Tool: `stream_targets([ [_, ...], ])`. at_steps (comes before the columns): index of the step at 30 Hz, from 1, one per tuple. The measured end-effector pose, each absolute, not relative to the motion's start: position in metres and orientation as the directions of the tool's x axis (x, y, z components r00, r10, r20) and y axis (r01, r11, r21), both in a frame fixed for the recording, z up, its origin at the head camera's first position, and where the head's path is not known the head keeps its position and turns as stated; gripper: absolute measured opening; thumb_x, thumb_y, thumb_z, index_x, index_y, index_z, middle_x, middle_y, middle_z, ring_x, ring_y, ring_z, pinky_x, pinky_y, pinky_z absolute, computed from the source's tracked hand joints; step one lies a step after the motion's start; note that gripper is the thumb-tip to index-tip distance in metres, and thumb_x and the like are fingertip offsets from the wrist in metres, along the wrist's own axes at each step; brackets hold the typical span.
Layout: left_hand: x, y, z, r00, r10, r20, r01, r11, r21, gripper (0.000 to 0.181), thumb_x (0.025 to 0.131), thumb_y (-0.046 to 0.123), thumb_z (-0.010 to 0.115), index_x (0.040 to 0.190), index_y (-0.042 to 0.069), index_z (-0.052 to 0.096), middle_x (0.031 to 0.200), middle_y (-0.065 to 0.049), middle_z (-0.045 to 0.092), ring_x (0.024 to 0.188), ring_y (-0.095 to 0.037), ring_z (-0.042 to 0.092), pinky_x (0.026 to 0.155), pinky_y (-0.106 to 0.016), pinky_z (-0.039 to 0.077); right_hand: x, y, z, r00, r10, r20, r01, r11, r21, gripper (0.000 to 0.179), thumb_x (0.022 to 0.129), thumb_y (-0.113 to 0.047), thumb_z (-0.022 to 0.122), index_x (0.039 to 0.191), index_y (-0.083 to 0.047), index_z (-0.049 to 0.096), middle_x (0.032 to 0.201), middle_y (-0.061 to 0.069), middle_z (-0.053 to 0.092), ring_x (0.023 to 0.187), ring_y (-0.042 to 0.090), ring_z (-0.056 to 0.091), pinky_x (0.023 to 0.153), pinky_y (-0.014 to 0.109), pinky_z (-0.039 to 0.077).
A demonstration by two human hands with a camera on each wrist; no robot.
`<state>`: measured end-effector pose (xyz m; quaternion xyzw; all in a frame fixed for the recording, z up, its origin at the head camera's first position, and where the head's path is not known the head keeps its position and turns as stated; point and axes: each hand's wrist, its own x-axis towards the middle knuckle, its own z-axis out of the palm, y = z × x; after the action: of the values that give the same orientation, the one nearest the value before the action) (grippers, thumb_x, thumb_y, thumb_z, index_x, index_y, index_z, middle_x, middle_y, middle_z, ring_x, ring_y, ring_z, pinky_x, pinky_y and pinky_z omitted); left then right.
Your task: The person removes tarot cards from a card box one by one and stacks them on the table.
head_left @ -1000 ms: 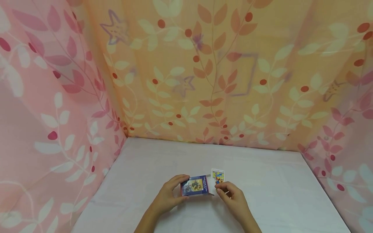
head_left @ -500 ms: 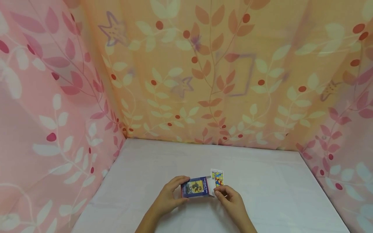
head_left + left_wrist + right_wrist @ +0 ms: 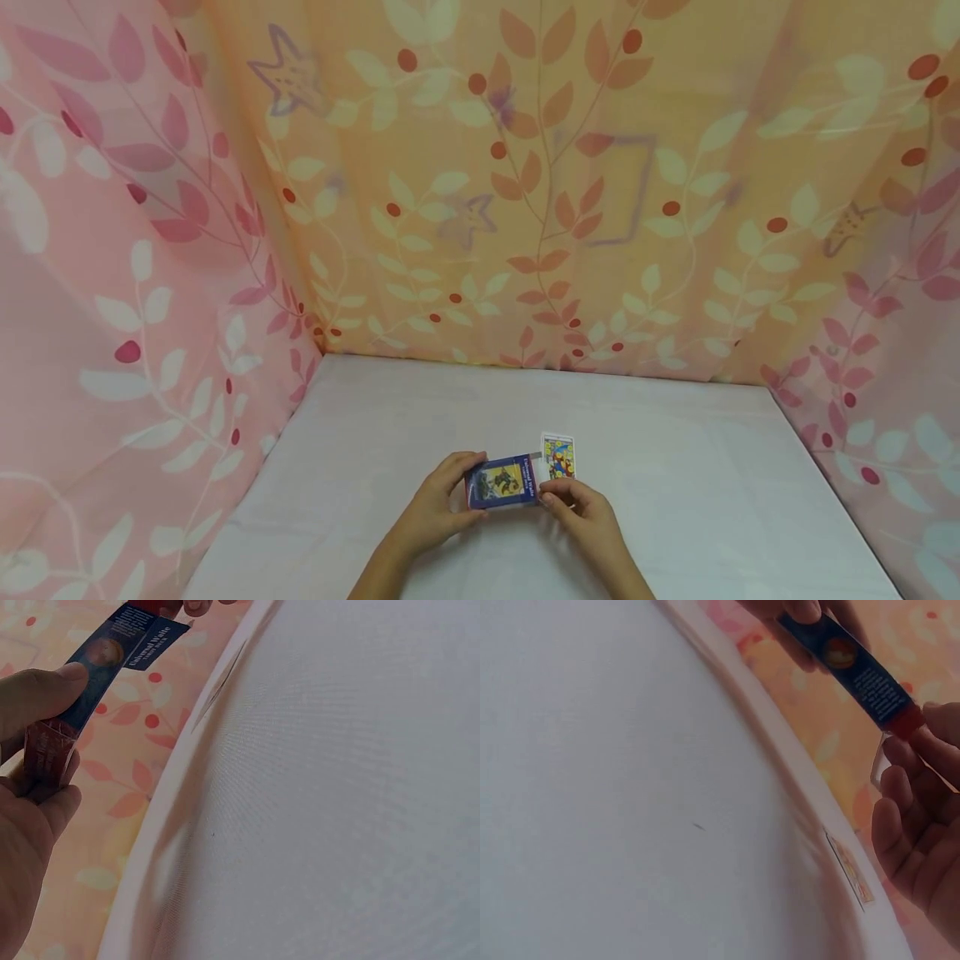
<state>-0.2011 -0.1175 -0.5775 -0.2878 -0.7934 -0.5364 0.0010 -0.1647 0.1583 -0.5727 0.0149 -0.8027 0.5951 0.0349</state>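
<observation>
Sliding leftward since the earlier frame, the right hand is now meeting the right end of the box. Our head view alone is showing leaf-patterned curtains meeting in corners around a white table. We are seeing the left hand gripping the box's left end between thumb and fingers, over the table, while the right thumb and finger are pinching its right end; exactly which flap, we cannot tell. From above, we are viewing the box's pictured front; our wrist views are revealing a narrow side with a round emblem, the left one adding a jutting, lettered panel. Just beyond the right hand, a colourful card is lying on the table, appearing foreshortened from the right wrist.
</observation>
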Motion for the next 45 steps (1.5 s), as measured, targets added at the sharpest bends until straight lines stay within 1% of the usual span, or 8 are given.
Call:
stream_targets([
  [7, -0.199, -0.117, -0.576, -0.842, 0.448, 0.301, 0.455, 0.288, 0.843, 0.081, 0.077, 0.006, 0.088, 0.147, 0.025, 0.052, 0.144, 0.008, 0.052, 0.139, -0.022, 0.049, 0.119, -0.035, 0.041, -0.165, 0.155, -0.575, -0.999, 0.004, 0.033, -0.03, 0.284, -0.958, 0.013, 0.093, -0.021, 0.075, 0.102, -0.013, 0.076, 0.091, 0.0, 0.073, 0.076, 0.009, 0.061, 0.063, 0.02, 0.052],
  [12, -0.199, -0.116, -0.576, -0.841, 0.456, 0.291, 0.429, 0.235, 0.872, 0.078, 0.077, 0.001, 0.087, 0.144, 0.021, 0.053, 0.145, 0.005, 0.05, 0.139, -0.023, 0.048, 0.119, -0.027, 0.037, -0.167, 0.155, -0.578, -1.0, 0.017, 0.005, 0.0, 0.269, -0.963, 0.012, 0.097, -0.019, 0.071, 0.104, -0.011, 0.075, 0.085, 0.006, 0.07, 0.073, 0.012, 0.061, 0.061, 0.021, 0.054],
  [18, -0.2, -0.115, -0.576, -0.848, 0.461, 0.263, 0.381, 0.184, 0.906, 0.078, 0.075, -0.006, 0.084, 0.14, 0.022, 0.05, 0.144, 0.004, 0.047, 0.14, -0.021, 0.045, 0.12, -0.021, 0.032, -0.168, 0.156, -0.578, -0.999, 0.034, -0.026, 0.032, 0.22, -0.975, 0.021, 0.1, -0.026, 0.066, 0.107, -0.008, 0.075, 0.092, 0.006, 0.075, 0.075, 0.017, 0.065, 0.061, 0.026, 0.058],
  [24, -0.197, -0.114, -0.574, -0.849, 0.463, 0.254, 0.387, 0.22, 0.895, 0.087, 0.075, -0.007, 0.082, 0.145, 0.031, 0.047, 0.146, 0.007, 0.045, 0.14, -0.02, 0.044, 0.12, -0.022, 0.032, -0.17, 0.156, -0.58, -1.0, 0.005, -0.027, 0.027, 0.213, -0.977, 0.021, 0.094, -0.024, 0.073, 0.107, -0.007, 0.074, 0.09, 0.007, 0.071, 0.073, 0.013, 0.062, 0.059, 0.025, 0.056],
  [28, -0.196, -0.114, -0.574, -0.85, 0.464, 0.247, 0.394, 0.25, 0.885, 0.088, 0.076, -0.004, 0.083, 0.148, 0.033, 0.047, 0.145, 0.009, 0.045, 0.14, -0.02, 0.044, 0.121, -0.031, 0.034, -0.169, 0.154, -0.579, -1.0, -0.012, -0.026, 0.022, 0.219, -0.975, 0.021, 0.091, -0.021, 0.077, 0.106, -0.007, 0.075, 0.092, 0.006, 0.072, 0.074, 0.012, 0.061, 0.06, 0.023, 0.055],
  [32, -0.196, -0.113, -0.574, -0.844, 0.476, 0.249, 0.397, 0.241, 0.886, 0.085, 0.076, -0.004, 0.083, 0.146, 0.032, 0.049, 0.146, 0.007, 0.045, 0.141, -0.022, 0.043, 0.121, -0.039, 0.034, -0.167, 0.152, -0.576, -1.0, -0.002, -0.031, 0.03, 0.215, -0.976, 0.019, 0.09, -0.016, 0.078, 0.105, -0.006, 0.075, 0.092, 0.006, 0.073, 0.074, 0.011, 0.061, 0.059, 0.022, 0.055],
  [39, -0.197, -0.113, -0.573, -0.829, 0.495, 0.26, 0.421, 0.246, 0.873, 0.081, 0.076, -0.004, 0.084, 0.144, 0.023, 0.05, 0.147, 0.008, 0.046, 0.139, -0.02, 0.046, 0.12, -0.028, 0.036, -0.168, 0.149, -0.576, -0.999, 0.038, -0.033, 0.041, 0.22, -0.975, 0.019, 0.086, -0.012, 0.081, 0.103, -0.006, 0.075, 0.089, 0.006, 0.072, 0.072, 0.011, 0.06, 0.059, 0.02, 0.052],
  [45, -0.198, -0.113, -0.574, -0.821, 0.504, 0.269, 0.439, 0.255, 0.861, 0.082, 0.075, -0.001, 0.085, 0.146, 0.019, 0.049, 0.145, 0.007, 0.05, 0.137, -0.019, 0.049, 0.119, -0.034, 0.039, -0.17, 0.147, -0.577, -0.997, 0.056, -0.045, 0.057, 0.246, -0.968, 0.018, 0.085, -0.009, 0.08, 0.101, -0.003, 0.073, 0.088, 0.006, 0.072, 0.074, 0.012, 0.061, 0.06, 0.019, 0.052],
])
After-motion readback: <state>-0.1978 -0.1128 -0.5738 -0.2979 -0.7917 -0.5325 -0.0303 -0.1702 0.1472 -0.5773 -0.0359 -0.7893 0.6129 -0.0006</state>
